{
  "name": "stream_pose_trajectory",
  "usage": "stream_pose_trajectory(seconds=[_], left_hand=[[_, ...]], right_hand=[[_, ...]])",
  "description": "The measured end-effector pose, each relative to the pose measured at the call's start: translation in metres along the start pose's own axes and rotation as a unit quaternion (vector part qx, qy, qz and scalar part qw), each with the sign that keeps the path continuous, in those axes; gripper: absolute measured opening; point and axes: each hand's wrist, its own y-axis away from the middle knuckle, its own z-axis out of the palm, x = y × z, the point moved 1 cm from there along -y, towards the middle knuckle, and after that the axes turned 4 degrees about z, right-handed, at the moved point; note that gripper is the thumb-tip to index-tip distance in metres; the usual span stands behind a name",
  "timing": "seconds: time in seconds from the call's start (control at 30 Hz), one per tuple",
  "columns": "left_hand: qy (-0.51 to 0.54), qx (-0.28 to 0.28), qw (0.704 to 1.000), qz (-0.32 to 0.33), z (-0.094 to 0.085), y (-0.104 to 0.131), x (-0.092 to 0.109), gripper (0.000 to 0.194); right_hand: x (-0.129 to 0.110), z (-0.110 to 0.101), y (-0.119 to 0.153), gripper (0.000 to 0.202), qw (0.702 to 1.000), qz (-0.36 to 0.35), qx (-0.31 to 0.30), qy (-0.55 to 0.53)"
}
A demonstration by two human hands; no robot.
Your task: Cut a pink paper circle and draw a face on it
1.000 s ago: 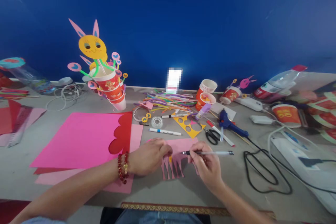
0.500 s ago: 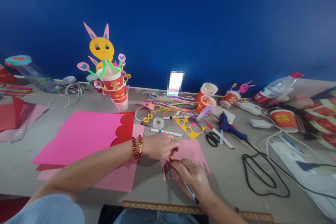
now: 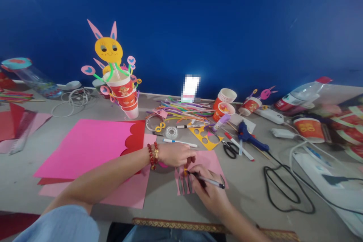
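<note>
My right hand is closed round a pen, its tip at a small yellow piece. That piece lies over light pink paper with long narrow cuts along its near edge. My left hand, with red bead bracelets at the wrist, rests on the upper left of this paper, fingers curled beside the yellow piece; whether they pinch it is too small to tell. Just beyond my left hand lies a capped marker with a blue band.
Bright pink sheets lie at the left, before a paper-cup figure. Behind my hands are pipe cleaners, a tape roll and yellow cut-out paper. Scissors, a glue gun and black cable are at the right.
The pen has swung from pointing down toward the table's front edge to pointing right. My right hand has turned with it; my left hand has shifted slightly right.
</note>
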Motion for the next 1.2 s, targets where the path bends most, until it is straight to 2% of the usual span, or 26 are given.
stream_pose_trajectory(seconds=[0.33, 1.2], left_hand=[[0.006, -0.008, 1.0, -0.005, -0.001, -0.0005, -0.0014, 0.024], [-0.002, 0.007, 1.0, 0.009, 0.0042, -0.0011, -0.0051, 0.025]], right_hand=[[0.0019, 0.0089, 0.0, 0.011, 0.998, -0.041, 0.017, 0.043], [0.0014, 0.0101, 0.0001, 0.013, 0.997, -0.051, 0.018, 0.047]])
